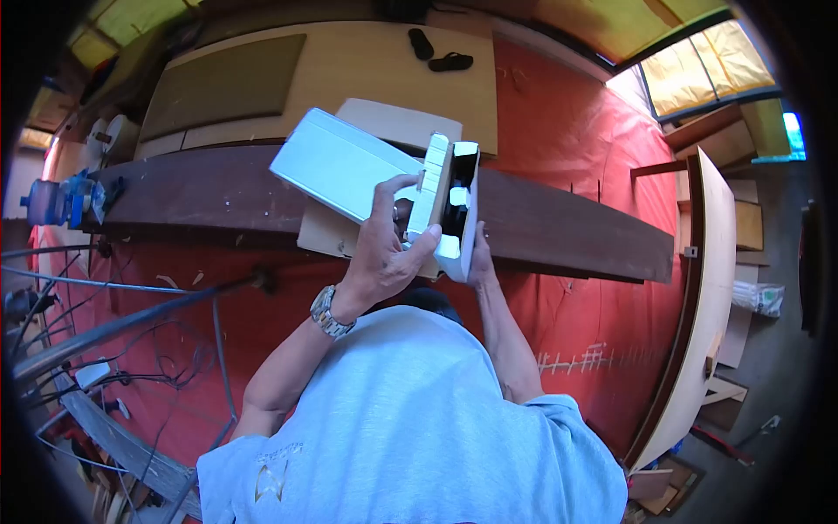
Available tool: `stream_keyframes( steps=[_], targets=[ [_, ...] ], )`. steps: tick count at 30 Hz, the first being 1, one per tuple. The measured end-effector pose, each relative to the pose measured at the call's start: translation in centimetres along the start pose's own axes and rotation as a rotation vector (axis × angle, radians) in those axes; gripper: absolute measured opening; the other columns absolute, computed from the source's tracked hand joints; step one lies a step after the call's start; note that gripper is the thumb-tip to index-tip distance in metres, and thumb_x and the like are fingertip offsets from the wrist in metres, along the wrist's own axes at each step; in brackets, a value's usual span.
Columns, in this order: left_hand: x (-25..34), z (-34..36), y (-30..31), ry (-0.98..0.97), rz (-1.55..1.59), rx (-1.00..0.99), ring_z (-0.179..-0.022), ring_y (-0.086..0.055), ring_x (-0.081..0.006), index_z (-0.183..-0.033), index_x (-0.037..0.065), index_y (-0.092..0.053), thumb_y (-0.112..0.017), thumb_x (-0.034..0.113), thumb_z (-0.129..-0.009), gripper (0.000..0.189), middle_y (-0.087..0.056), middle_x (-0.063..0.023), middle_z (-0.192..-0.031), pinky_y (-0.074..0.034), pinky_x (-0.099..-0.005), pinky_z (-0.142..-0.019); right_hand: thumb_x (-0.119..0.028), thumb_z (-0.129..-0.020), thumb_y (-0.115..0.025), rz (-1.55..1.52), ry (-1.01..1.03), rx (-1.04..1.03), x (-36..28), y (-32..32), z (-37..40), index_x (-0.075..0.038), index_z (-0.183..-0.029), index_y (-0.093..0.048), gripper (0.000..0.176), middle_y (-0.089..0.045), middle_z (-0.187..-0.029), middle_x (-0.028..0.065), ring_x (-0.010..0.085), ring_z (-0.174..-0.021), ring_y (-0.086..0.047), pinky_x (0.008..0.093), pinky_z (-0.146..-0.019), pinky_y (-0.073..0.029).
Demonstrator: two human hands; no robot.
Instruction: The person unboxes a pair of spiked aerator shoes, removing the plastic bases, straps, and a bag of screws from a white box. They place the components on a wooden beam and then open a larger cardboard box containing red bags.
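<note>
My left hand (382, 253), with a metal watch on its wrist, is closed on a white, ridged slab (428, 188) with a tan side. The thumb lies at its lower end and the fingers bend round its left side. Against the slab's right side is an opened white cardboard box (453, 249), its flaps out and its inside dark. My right hand (480, 258) grips that box from the right, with most fingers hidden behind it. A larger closed white box (345, 162) lies tilted just left of my left hand, on a dark brown plank (209, 188).
Red sheeting (567, 323) spreads beneath the plank. Black sandals (449, 61) lie on a pale board (367, 65) at the far side. Metal rods and cables (166, 301) crowd the left. A pale panel (698, 288) stands on the right, and a blue bottle (57, 201) sits far left.
</note>
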State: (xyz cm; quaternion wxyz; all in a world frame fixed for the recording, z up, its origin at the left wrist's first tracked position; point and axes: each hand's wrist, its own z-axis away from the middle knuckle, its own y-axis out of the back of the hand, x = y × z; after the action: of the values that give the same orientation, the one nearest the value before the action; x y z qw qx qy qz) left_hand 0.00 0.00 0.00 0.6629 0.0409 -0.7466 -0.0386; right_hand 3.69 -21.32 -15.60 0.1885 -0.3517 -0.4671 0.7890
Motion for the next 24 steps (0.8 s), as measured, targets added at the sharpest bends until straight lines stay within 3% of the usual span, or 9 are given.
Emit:
stream_keyframes(
  steps=[2, 5, 9, 12, 15, 16, 19, 20, 24],
  targets=[
    [0.6, 1.0, 0.6, 0.009, 0.028, 0.036, -0.089, -0.076, -0.0211, -0.156, 0.012, -0.037, -0.071, 0.032, -0.102, 0.067, -0.070, -0.0198, -0.119, -0.063, -0.0283, -0.072, -0.067, -0.112, -0.016, -0.068, 0.018, 0.045, 2.1, 1.4, -1.1, -0.020, -0.169, -0.031, 0.076, -0.049, -0.163, 0.0150, 0.0364, -0.143, -0.057, 0.0549, -0.119, -0.050],
    [0.2, 0.0, -3.8, -0.060, -0.036, 0.018, -0.079, -0.073, -0.0165, -0.152, 0.009, -0.041, -0.068, 0.021, -0.103, 0.058, -0.072, -0.0136, -0.101, -0.060, -0.0263, -0.067, -0.064, -0.113, -0.019, 0.246, 0.055, 0.168, -0.7, 7.7, -0.3, -0.016, -0.164, -0.039, 0.072, -0.057, -0.154, 0.0143, 0.0320, -0.136, -0.063, 0.0503, -0.113, -0.057],
    [-0.8, -0.1, -5.0, 0.002, -0.132, -0.035, -0.070, -0.072, -0.0192, -0.144, 0.004, -0.046, -0.067, 0.014, -0.101, 0.049, -0.071, -0.0188, -0.107, -0.058, -0.0332, -0.057, -0.051, -0.118, -0.031, 0.606, 0.051, 0.378, -1.2, 11.7, -1.5, -0.009, -0.153, -0.048, 0.058, -0.062, -0.142, 0.0132, 0.0285, -0.123, -0.069, 0.0442, -0.102, -0.060],
    [-2.8, 0.3, -6.9, 0.047, -0.128, -0.072, -0.068, -0.071, -0.0205, -0.139, 0.003, -0.048, -0.070, 0.011, -0.099, 0.046, -0.071, -0.0181, -0.099, -0.057, -0.0337, -0.058, -0.044, -0.119, -0.034, 1.961, 0.456, 0.187, -4.0, 10.7, -0.8, -0.006, -0.148, -0.050, 0.051, -0.063, -0.138, 0.0130, 0.0261, -0.121, -0.067, 0.0406, -0.101, -0.059],
    [-1.7, 0.5, -8.2, 0.005, -0.211, -0.101, -0.069, -0.072, -0.0209, -0.138, 0.004, -0.048, -0.071, 0.011, -0.099, 0.046, -0.072, -0.0184, -0.098, -0.057, -0.0337, -0.060, -0.045, -0.118, -0.037, 0.779, 0.554, 0.294, -5.9, 4.4, 1.3, -0.008, -0.150, -0.055, 0.052, -0.054, -0.140, 0.0118, 0.0247, -0.129, -0.059, 0.0414, -0.107, -0.052],
    [-1.8, 0.5, -8.5, 0.015, -0.194, -0.099, -0.070, -0.072, -0.0216, -0.138, 0.003, -0.048, -0.071, 0.011, -0.098, 0.046, -0.072, -0.0189, -0.100, -0.057, -0.0339, -0.060, -0.040, -0.115, -0.050, 0.780, 0.613, 0.310, -7.1, 1.5, 2.7, -0.010, -0.147, -0.057, 0.044, -0.051, -0.141, 0.0141, 0.0260, -0.130, -0.057, 0.0428, -0.106, -0.051],
    [-2.3, 0.4, -9.0, -0.006, -0.175, -0.094, -0.072, -0.073, -0.0234, -0.138, 0.003, -0.048, -0.072, 0.012, -0.098, 0.047, -0.072, -0.0199, -0.104, -0.058, -0.0346, -0.061, -0.029, -0.109, -0.063, 1.286, 0.864, 0.154, -9.8, -3.2, 5.5, -0.012, -0.147, -0.054, 0.043, -0.055, -0.137, 0.0136, 0.0243, -0.133, -0.056, 0.0409, -0.107, -0.053],
    [-2.6, 0.5, -9.1, -0.045, -0.180, -0.094, -0.073, -0.074, -0.0239, -0.138, 0.003, -0.048, -0.072, 0.012, -0.097, 0.048, -0.072, -0.0199, -0.103, -0.058, -0.0349, -0.062, -0.021, -0.097, -0.077, 1.405, 0.828, 0.168, -10.1, -5.3, 6.5, -0.014, -0.136, -0.064, 0.042, -0.054, -0.132, 0.0168, 0.0325, -0.124, -0.061, 0.0428, -0.106, -0.052],
    [-2.6, 1.0, -9.2, -0.071, -0.251, -0.101, -0.078, -0.076, -0.0255, -0.137, 0.002, -0.048, -0.071, 0.012, -0.098, 0.047, -0.073, -0.0193, -0.095, -0.060, -0.0354, -0.065, -0.014, -0.093, -0.076, 1.638, 0.746, 0.246, -10.2, -4.7, 7.5, -0.007, -0.112, -0.073, 0.021, -0.058, -0.128, 0.0204, 0.0371, -0.115, -0.066, 0.0439, -0.097, -0.058]
  ],
)
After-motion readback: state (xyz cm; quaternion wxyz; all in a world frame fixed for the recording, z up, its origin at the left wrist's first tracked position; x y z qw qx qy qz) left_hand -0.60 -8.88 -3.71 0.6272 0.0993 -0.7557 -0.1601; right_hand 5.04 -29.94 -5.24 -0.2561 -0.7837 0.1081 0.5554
